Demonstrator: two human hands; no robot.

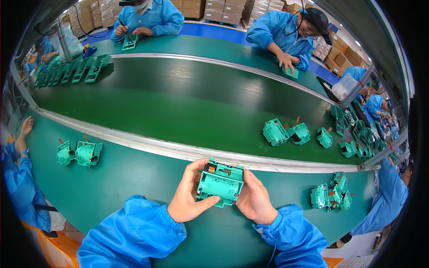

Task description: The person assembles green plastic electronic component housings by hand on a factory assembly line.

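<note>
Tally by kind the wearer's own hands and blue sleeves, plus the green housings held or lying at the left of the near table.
Hands: 2
Blue sleeves: 2
Green housings: 3 (1 held, 2 on the near table)
Total: 7

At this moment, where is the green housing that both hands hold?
In the head view, the green housing is just below centre, held between the left hand and right hand, its top edge overlapping the pale rail behind.
</note>
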